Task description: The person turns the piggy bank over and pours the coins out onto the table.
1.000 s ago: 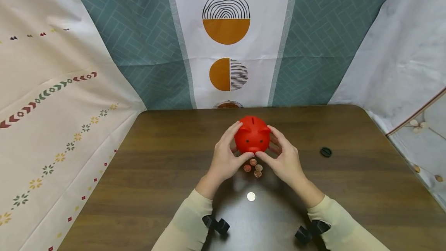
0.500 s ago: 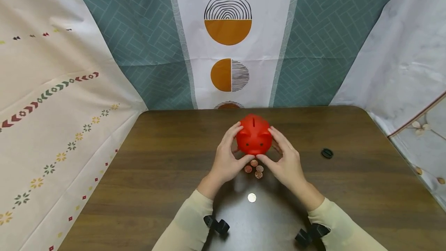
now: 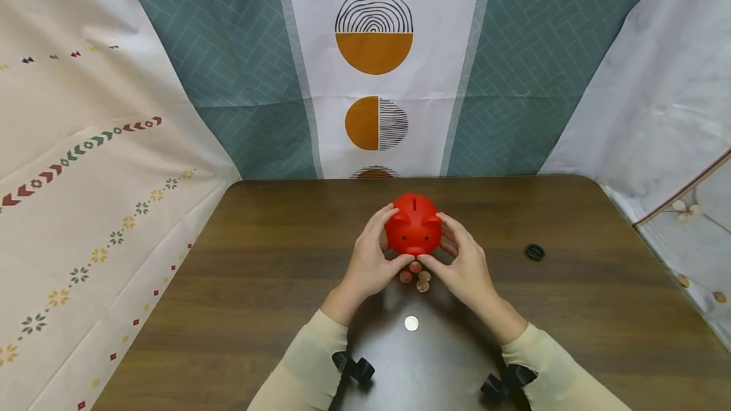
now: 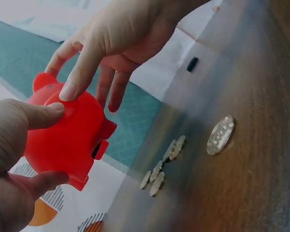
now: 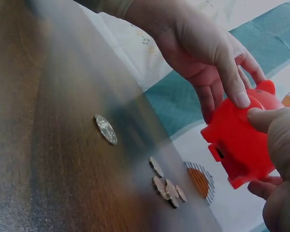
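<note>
Both hands hold a red piggy bank (image 3: 414, 224) above the table, its face toward me and the coin slot on top. My left hand (image 3: 370, 259) grips its left side, with the thumb on the front near the snout. On the other side my right hand (image 3: 465, 265) grips it the same way, and the thumbs nearly meet. A dark opening in the bank's underside (image 5: 220, 152) shows in the wrist views. Several copper-coloured coins (image 3: 422, 286) lie in a loose cluster on the table below. Closer to me lies a larger silvery coin (image 3: 411, 323).
A round black plug (image 3: 534, 252) lies on the brown wooden table (image 3: 257, 309) at the right. Patterned cloths (image 3: 508, 81) hang behind the table and along both sides. Black wrist camera mounts (image 3: 354, 368) sit on both forearms.
The piggy bank, still in both hands, has risen a little and then dipped again with a slight tilt. Coins and plug stay where they were on the table.
</note>
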Available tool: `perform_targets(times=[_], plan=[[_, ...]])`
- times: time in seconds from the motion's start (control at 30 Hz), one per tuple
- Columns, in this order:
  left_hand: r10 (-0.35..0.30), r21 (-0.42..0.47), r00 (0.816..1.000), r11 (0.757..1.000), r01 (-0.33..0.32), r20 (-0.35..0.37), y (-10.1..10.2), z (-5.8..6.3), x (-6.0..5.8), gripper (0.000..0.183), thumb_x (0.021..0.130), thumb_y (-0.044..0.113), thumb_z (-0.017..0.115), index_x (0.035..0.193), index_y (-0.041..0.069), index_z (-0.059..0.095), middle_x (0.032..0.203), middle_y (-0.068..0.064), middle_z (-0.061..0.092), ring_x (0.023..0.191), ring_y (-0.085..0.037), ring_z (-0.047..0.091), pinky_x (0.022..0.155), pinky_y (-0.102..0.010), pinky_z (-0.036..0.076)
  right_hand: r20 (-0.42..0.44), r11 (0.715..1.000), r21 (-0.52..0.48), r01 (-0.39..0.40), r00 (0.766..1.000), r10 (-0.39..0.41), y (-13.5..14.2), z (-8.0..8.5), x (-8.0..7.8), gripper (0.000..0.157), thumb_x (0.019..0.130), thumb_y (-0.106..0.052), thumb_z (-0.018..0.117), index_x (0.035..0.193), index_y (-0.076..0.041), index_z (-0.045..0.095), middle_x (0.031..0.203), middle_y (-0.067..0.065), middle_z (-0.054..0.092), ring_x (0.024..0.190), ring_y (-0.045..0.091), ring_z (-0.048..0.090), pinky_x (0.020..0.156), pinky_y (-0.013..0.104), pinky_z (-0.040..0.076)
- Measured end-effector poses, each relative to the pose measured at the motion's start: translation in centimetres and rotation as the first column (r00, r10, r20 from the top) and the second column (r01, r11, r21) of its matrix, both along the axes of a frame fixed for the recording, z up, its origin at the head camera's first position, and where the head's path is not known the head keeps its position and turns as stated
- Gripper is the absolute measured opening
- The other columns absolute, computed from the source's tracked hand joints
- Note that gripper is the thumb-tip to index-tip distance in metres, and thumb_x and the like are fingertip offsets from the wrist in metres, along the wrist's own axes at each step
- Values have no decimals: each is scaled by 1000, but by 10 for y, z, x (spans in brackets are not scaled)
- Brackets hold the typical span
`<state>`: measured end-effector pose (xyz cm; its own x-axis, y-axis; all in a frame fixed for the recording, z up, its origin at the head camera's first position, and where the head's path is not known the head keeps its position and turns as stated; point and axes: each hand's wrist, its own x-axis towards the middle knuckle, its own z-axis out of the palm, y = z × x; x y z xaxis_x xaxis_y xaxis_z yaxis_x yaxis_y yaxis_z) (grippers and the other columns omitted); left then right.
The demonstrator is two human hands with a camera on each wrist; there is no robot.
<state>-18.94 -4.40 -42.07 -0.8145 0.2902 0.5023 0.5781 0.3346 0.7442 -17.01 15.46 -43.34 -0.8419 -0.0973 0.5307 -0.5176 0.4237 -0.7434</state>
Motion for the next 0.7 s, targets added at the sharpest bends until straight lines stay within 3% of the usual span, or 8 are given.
perform_targets(times=[0.1, 0.17, 0.23, 0.3, 0.37, 0.43, 0.57, 0.7], plan=[[43, -72, 998, 997, -40, 40, 0, -2, 1, 81, 74, 10, 83, 142, 14, 39, 148, -1, 38, 126, -21, 46, 85, -36, 54, 73, 999, -26, -30, 997, 31, -1, -3, 0, 80, 74, -14, 84, 141, -16, 42, 134, 9, 53, 115, 30, 59, 83, 43, 54], [47, -84, 998, 996, -43, 36, 0, -2, 2, 80, 75, 10, 83, 142, 13, 39, 148, -2, 38, 125, -22, 47, 85, -37, 54, 53, 999, -37, -33, 998, 35, -1, -3, 0, 79, 73, -11, 85, 140, -13, 44, 133, 12, 54, 113, 31, 60, 80, 44, 55], [12, -30, 999, 999, -13, -38, 1, 2, 3, 79, 74, 7, 83, 140, 11, 41, 148, -6, 38, 125, -24, 48, 86, -38, 54, -70, 997, -61, -40, 997, 36, -2, -1, 1, 80, 68, -3, 86, 138, -7, 46, 135, 16, 52, 113, 33, 59, 79, 43, 55], [-30, 42, 988, 998, 37, -151, 1, 9, 4, 78, 73, 3, 83, 139, 8, 42, 148, -11, 37, 126, -28, 48, 84, -38, 55, -233, 997, -69, -34, 972, 17, -2, 4, 2, 83, 63, 5, 87, 136, 0, 48, 137, 20, 49, 115, 36, 57, 81, 42, 54], [-50, 79, 975, 995, 68, -217, 2, 14, 5, 78, 72, 0, 83, 139, 7, 42, 149, -12, 35, 128, -28, 47, 83, -37, 55, -312, 997, -72, -22, 950, -1, -2, 8, 3, 84, 61, 7, 87, 136, 1, 49, 141, 18, 47, 117, 35, 56, 84, 39, 53], [-15, 35, 978, 999, 23, -206, 0, 14, 5, 80, 72, 3, 84, 139, 8, 42, 148, -11, 38, 128, -26, 47, 88, -37, 53, -263, 998, -64, -27, 965, 9, -3, 7, 2, 84, 63, 4, 87, 137, -1, 47, 138, 16, 49, 114, 34, 58, 82, 41, 53], [49, -104, 997, 993, -55, -57, -3, 3, 3, 82, 73, 11, 84, 143, 12, 40, 148, -6, 40, 130, -22, 44, 93, -37, 50, -57, 1000, -15, -10, 998, 9, -3, -5, 0, 83, 70, -9, 86, 142, -8, 44, 133, 12, 54, 111, 31, 61, 78, 44, 55], [40, -85, 999, 996, -42, -24, -3, 0, 1, 83, 74, 10, 83, 144, 14, 39, 150, -5, 37, 130, -23, 44, 87, -36, 53, -19, 1000, -21, -3, 1000, 3, -2, -9, -1, 82, 73, -16, 85, 143, -14, 42, 135, 8, 53, 115, 27, 59, 82, 41, 54]])
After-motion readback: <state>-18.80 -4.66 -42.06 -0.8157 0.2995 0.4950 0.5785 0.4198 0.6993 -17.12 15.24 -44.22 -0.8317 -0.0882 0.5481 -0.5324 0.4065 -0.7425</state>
